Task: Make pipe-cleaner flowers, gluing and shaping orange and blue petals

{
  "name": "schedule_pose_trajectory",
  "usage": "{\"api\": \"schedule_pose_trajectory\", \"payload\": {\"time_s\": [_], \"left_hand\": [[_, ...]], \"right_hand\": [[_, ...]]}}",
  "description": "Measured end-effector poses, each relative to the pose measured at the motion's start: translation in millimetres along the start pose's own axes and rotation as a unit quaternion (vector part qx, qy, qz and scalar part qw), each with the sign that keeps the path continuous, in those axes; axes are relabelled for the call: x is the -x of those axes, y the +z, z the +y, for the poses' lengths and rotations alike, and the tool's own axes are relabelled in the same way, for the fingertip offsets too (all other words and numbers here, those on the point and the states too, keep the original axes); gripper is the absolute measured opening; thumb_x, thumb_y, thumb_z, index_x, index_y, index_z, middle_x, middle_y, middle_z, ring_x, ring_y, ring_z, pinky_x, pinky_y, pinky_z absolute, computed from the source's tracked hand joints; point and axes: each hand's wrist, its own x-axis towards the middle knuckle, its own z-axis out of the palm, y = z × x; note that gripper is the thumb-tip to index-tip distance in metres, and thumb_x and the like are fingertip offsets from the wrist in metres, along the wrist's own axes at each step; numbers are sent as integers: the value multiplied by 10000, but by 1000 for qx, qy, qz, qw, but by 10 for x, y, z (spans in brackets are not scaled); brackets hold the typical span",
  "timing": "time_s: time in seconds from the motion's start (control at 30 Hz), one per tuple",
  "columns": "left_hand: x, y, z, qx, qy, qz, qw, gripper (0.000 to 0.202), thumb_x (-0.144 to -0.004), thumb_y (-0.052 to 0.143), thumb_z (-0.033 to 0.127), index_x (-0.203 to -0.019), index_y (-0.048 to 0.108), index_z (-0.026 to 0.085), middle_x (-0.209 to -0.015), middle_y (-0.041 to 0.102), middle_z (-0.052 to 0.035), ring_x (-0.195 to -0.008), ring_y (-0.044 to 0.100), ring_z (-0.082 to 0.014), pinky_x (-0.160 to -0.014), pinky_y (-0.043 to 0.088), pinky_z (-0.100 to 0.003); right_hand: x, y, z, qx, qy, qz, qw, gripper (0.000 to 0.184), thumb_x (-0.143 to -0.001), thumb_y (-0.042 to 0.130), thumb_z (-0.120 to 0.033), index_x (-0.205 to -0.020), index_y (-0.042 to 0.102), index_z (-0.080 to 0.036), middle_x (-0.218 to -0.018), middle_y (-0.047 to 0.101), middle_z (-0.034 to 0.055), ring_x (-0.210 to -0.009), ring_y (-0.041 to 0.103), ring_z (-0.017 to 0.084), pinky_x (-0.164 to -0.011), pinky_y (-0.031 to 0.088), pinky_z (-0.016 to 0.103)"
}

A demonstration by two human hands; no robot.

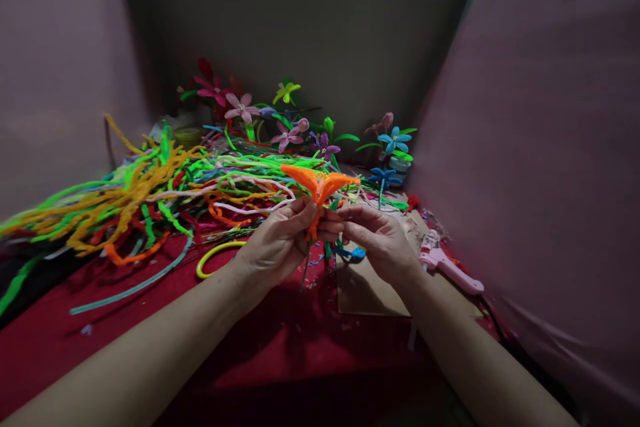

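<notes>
An orange pipe-cleaner flower [320,185] is held up over the table, its petals spread to both sides. My left hand [280,233] is closed round its base, the thumb pressed on the near side; a thin stem points down below the fingers. My right hand [383,240] meets the left fingertips just right of the flower's base. Its thumb and fingers are drawn together in a pinch, and what lies between them is hidden. Some dark green fuzzy wire [328,250] shows just below and between the hands; I cannot tell whether it is held.
A heap of coloured pipe cleaners [135,193] covers the left and back. Finished flowers [243,109] stand behind it. A pink glue gun [450,267] lies right, beside cardboard [370,297]. A yellow ring [213,257] and small scraps lie on the red cloth [270,360].
</notes>
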Motion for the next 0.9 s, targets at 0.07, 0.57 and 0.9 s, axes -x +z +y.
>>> {"api": "schedule_pose_trajectory", "payload": {"time_s": [0.07, 0.57, 0.9], "left_hand": [[8, -4, 1, 6, -4, -2, 1000, 86, -754, 659, 161, -761, 653, 75, -704, 701, -71, -608, 670, -122, -608, 531, -164], [-4, 36, -17, -4, -31, 53, 998, 49, -785, 596, 107, -744, 618, 94, -682, 676, -61, -525, 621, -105, -477, 499, -169], [-19, -58, -313, 36, -96, 136, 985, 88, -816, 541, 91, -842, 623, 113, -856, 695, -117, -761, 681, -207, -678, 581, -395]], "right_hand": [[-9, -30, -18, 50, -46, -14, 998, 165, -724, 696, -301, -881, 694, -250, -839, 656, 3, -752, 570, 125, -687, 455, 274], [-75, -153, -64, 208, -107, -46, 971, 29, -707, 708, -245, -713, 724, -222, -874, 625, 37, -871, 566, 164, -812, 438, 334], [84, -384, -22, 77, 12, 130, 988, 111, -663, 729, -309, -671, 719, -199, -752, 689, 29, -670, 578, 140, -579, 425, 258]]}}
